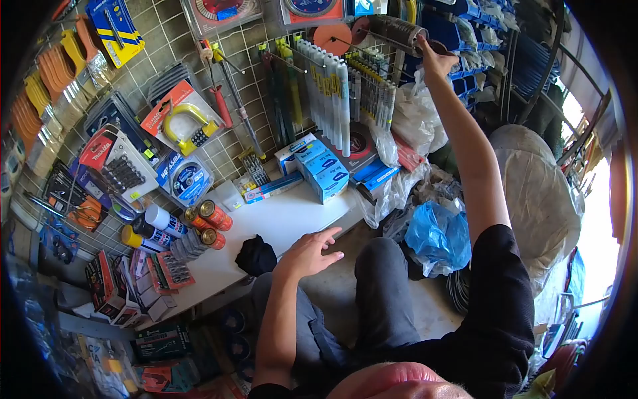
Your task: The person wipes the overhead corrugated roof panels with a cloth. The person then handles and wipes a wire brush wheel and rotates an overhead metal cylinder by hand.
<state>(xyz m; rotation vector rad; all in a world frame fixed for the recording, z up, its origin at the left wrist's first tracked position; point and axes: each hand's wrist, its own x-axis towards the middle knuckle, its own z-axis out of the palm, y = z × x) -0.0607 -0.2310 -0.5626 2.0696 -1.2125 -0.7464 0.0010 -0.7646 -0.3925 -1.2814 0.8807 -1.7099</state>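
My right hand [436,61] is raised at the upper right, at the near end of a stack of dark brown discs [393,32] hanging from the wall rack. Its thumb and fingers close around a dark brown piece at that end; its exact shape is hard to make out. My left hand [308,254] hovers over the front of the white shelf, close to my knees, with fingers apart and nothing in it. A black cloth-like bundle [256,256] lies on the shelf left of that hand. Blue boxes [323,171] stand farther back.
Packaged tools, a yellow clamp [189,128] and paintbrushes hang on the wire grid. White tubes [325,93] hang mid-wall. Spray cans [163,219] and red tins [214,214] stand on the shelf's left part. A blue plastic bag [438,236] lies beside my right knee.
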